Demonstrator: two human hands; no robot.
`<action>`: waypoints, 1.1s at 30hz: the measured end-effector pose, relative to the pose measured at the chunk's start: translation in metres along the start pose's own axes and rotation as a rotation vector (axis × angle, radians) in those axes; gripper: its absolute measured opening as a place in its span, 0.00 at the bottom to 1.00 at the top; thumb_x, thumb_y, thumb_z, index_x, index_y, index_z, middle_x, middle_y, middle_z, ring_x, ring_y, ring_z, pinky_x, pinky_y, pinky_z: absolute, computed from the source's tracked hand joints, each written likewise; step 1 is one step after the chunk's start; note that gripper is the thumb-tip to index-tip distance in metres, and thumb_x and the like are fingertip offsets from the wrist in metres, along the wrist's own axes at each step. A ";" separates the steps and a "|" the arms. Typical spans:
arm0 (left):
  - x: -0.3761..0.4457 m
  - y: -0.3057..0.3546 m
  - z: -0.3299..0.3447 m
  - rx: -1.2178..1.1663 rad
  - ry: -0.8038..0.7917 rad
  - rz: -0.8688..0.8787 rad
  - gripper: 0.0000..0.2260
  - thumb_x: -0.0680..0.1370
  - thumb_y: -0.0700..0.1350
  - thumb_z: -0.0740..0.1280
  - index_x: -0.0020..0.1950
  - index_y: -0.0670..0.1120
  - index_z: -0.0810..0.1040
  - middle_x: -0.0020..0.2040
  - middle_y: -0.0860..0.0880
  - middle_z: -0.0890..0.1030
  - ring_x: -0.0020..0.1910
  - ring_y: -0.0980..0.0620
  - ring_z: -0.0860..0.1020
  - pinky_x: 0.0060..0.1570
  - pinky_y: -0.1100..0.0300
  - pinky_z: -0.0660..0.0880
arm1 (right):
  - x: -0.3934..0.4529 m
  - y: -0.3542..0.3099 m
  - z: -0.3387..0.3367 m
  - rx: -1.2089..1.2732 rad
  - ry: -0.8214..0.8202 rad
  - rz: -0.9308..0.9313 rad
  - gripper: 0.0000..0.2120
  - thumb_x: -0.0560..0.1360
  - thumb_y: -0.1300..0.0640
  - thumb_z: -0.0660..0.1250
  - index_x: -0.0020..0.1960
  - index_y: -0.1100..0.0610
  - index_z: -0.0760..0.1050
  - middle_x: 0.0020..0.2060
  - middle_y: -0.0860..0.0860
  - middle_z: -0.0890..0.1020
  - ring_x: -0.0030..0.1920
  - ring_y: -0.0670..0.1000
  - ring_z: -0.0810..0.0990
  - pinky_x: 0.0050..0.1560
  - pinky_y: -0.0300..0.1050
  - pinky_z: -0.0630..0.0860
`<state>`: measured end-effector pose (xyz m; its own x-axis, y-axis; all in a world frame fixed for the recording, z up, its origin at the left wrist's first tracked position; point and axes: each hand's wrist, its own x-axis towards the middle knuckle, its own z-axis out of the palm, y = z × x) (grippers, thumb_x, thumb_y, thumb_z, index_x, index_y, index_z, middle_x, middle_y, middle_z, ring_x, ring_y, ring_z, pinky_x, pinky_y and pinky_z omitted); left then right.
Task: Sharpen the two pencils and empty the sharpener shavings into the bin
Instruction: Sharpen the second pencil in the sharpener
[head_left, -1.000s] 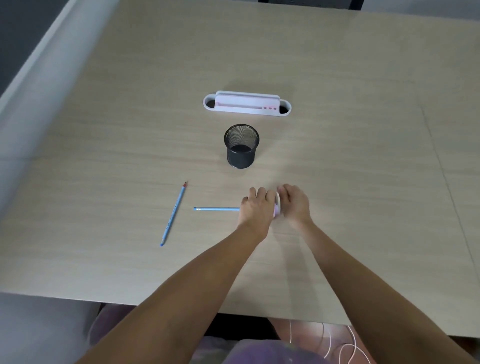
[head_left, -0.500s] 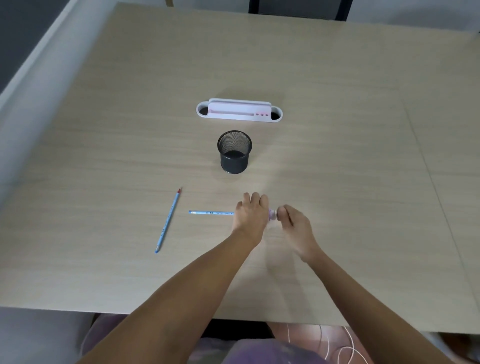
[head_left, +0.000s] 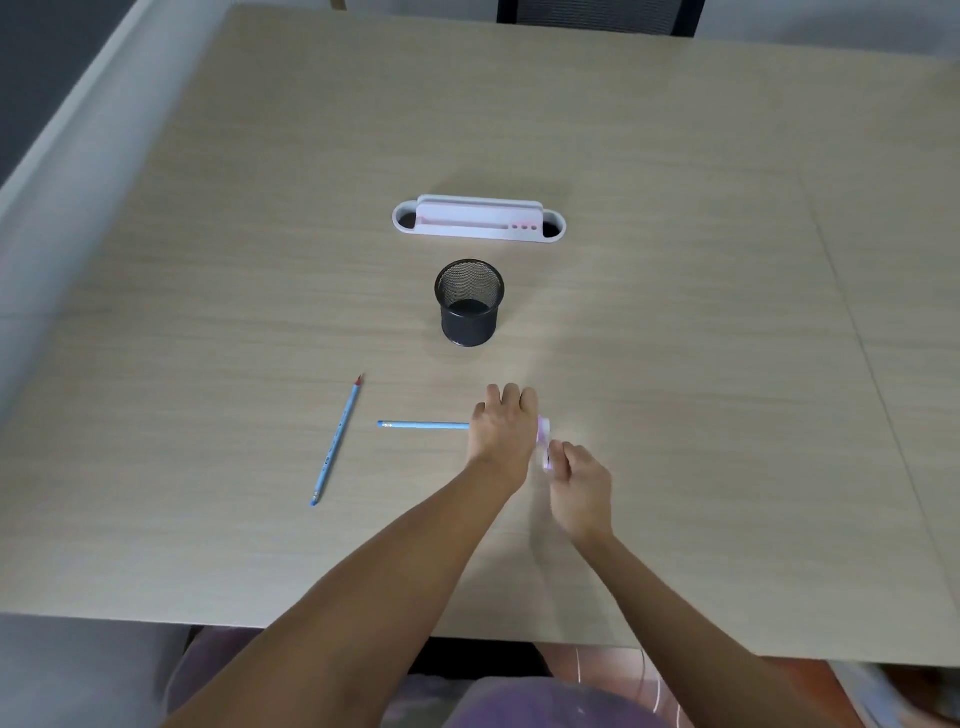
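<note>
A blue pencil (head_left: 423, 425) lies level above the table, and my left hand (head_left: 503, 427) grips its right end. A small pink sharpener (head_left: 544, 439) shows between my hands, and my right hand (head_left: 577, 480) pinches it from the right. The pencil's tip is hidden behind my left hand. A second blue pencil (head_left: 337, 439) with a red tip lies loose on the table to the left, angled toward the far side. The black mesh bin (head_left: 469, 304) stands upright beyond my hands.
A white and pink desk organiser (head_left: 478, 219) sits behind the bin. The wooden table (head_left: 701, 338) stretches wide to the right, with its near edge close to my body. A grey wall runs along the left side.
My right hand has turned and dropped lower beside the sharpener. My left hand and its pencil stayed in nearly the same place. The camera view has shifted a little.
</note>
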<state>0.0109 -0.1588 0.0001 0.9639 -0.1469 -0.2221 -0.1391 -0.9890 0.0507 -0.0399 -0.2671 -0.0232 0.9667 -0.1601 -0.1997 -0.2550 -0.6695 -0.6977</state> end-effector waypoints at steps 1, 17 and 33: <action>0.000 -0.001 0.000 0.005 0.003 0.002 0.26 0.62 0.36 0.74 0.54 0.43 0.65 0.51 0.46 0.73 0.51 0.46 0.71 0.37 0.60 0.65 | -0.001 -0.003 -0.006 0.037 -0.006 -0.020 0.22 0.80 0.55 0.55 0.28 0.50 0.58 0.25 0.48 0.66 0.29 0.50 0.66 0.33 0.46 0.65; 0.000 -0.002 -0.002 0.001 0.000 0.007 0.24 0.66 0.40 0.74 0.56 0.43 0.66 0.52 0.47 0.73 0.52 0.47 0.71 0.38 0.60 0.64 | 0.075 -0.007 0.018 -0.306 0.066 -0.013 0.18 0.73 0.55 0.58 0.25 0.55 0.63 0.24 0.49 0.68 0.38 0.57 0.69 0.40 0.48 0.62; 0.001 -0.001 -0.002 -0.012 0.015 0.013 0.23 0.65 0.39 0.73 0.55 0.42 0.67 0.52 0.45 0.74 0.51 0.45 0.73 0.40 0.58 0.72 | 0.079 -0.047 -0.005 0.139 0.162 0.013 0.27 0.80 0.54 0.58 0.23 0.60 0.58 0.21 0.59 0.68 0.26 0.57 0.67 0.33 0.51 0.65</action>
<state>0.0130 -0.1578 0.0021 0.9654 -0.1597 -0.2063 -0.1494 -0.9866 0.0649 0.0487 -0.2521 -0.0028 0.9513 -0.2902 -0.1045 -0.2577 -0.5615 -0.7863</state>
